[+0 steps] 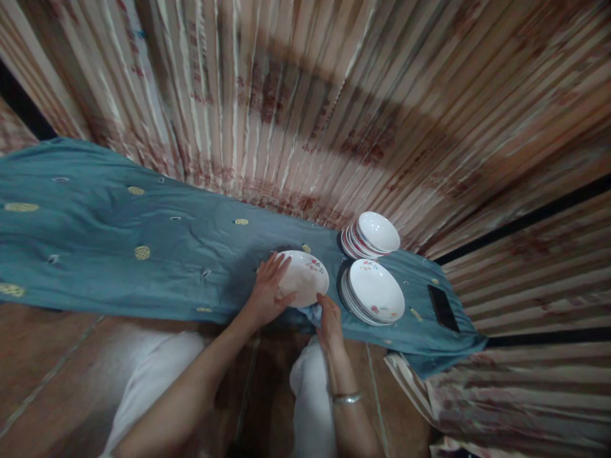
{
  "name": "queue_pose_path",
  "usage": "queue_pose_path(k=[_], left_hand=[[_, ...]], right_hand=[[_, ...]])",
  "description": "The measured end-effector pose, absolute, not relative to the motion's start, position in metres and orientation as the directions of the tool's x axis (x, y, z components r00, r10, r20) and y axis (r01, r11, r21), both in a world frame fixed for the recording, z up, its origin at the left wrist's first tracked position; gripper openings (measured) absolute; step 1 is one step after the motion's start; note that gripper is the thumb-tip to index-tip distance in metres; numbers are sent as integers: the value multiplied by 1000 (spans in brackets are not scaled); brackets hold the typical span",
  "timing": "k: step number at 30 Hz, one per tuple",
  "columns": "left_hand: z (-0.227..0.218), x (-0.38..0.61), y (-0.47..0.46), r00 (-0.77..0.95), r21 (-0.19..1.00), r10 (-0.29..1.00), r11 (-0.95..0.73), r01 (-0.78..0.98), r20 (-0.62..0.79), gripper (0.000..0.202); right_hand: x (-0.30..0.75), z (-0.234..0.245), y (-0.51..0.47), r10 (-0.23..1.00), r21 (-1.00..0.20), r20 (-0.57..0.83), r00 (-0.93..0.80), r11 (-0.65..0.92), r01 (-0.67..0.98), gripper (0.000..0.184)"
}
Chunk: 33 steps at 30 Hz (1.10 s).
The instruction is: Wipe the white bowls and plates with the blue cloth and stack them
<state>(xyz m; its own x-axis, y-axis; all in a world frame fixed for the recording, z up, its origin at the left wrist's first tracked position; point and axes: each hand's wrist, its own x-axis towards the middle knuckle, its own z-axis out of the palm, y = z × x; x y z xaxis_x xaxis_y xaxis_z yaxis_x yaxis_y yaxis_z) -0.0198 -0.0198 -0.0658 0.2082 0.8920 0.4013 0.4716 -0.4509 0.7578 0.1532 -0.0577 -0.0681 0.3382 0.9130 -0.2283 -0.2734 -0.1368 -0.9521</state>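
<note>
A white bowl with a floral pattern point(304, 278) is tilted in front of me, over a teal cloth with small embroidered patches point(143, 280). My left hand point(268, 291) grips the bowl's left side with spread fingers. My right hand point(330, 323) is at the bowl's lower edge, pinching a crumpled pale blue rag point(310, 313) against it. Just to the right stand a stack of white bowls point(371, 234) and a stack of white floral plates point(373, 291).
A black phone point(443, 308) lies on the teal cloth at the right. Pleated, striped curtains point(286, 95) rise behind the cloth. My white-clad knees point(312, 401) and a brown floor point(57, 356) fill the lower part of the view.
</note>
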Motion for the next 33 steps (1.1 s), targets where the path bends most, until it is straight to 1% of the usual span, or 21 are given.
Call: queue_pose_path(k=[1,2,4,6,7,8,10,12,16,18,20,23,26,30,32,33], left_hand=[[-71,-23,-17,101,826,923,-378,419,371,73],[-78,-25,-14,11,889,951,-294,352,310,73],[-93,-25,-10,-129,979,981,-122,166,144,79],[-106,-23,-7,-185,999,983,-6,-41,-2,84],[-111,-21,-6,-179,993,983,22,-114,-42,85],[-114,-20,-6,-182,982,980,44,-186,-78,85],[-114,-18,-6,-184,951,975,66,-303,-126,84],[-110,-18,-6,-184,919,971,72,-387,-154,81],[-96,-20,-8,-164,891,973,72,-449,-161,67],[-90,-19,-10,-145,887,976,80,-454,-163,58],[-86,-19,-10,-130,897,978,90,-434,-162,51],[-83,-17,-10,-120,919,981,99,-381,-155,47],[-82,-15,-11,-87,909,981,125,-399,-174,54],[-78,-12,-13,-31,850,965,215,-480,-262,63],[-77,-11,-13,-20,838,961,231,-494,-277,63],[-76,-11,-13,-15,835,959,238,-497,-282,63]], right_hand=[[158,-70,-57,920,-964,-210,332,-140,-224,40],[163,-71,-58,931,-980,-179,319,-142,-137,41],[177,-71,-63,952,-982,-81,295,-127,139,43],[190,-67,-72,959,-888,48,279,-87,452,45],[195,-63,-76,952,-824,122,282,-61,563,46],[198,-59,-79,938,-761,195,286,-39,647,47],[198,-47,-79,912,-665,316,262,16,747,50],[191,-36,-72,903,-610,383,194,90,787,51],[168,-34,-46,906,-512,423,19,222,830,57],[162,-44,-39,921,-455,384,-69,254,853,56],[161,-58,-35,940,-411,309,-143,268,871,47],[166,-72,-31,953,-356,220,-209,278,892,41],[171,-72,-20,964,-296,170,-207,250,922,36],[167,-62,5,984,-254,138,-110,142,957,27],[160,-60,16,985,-260,153,-77,115,959,28],[156,-60,21,984,-269,163,-71,113,957,31]])
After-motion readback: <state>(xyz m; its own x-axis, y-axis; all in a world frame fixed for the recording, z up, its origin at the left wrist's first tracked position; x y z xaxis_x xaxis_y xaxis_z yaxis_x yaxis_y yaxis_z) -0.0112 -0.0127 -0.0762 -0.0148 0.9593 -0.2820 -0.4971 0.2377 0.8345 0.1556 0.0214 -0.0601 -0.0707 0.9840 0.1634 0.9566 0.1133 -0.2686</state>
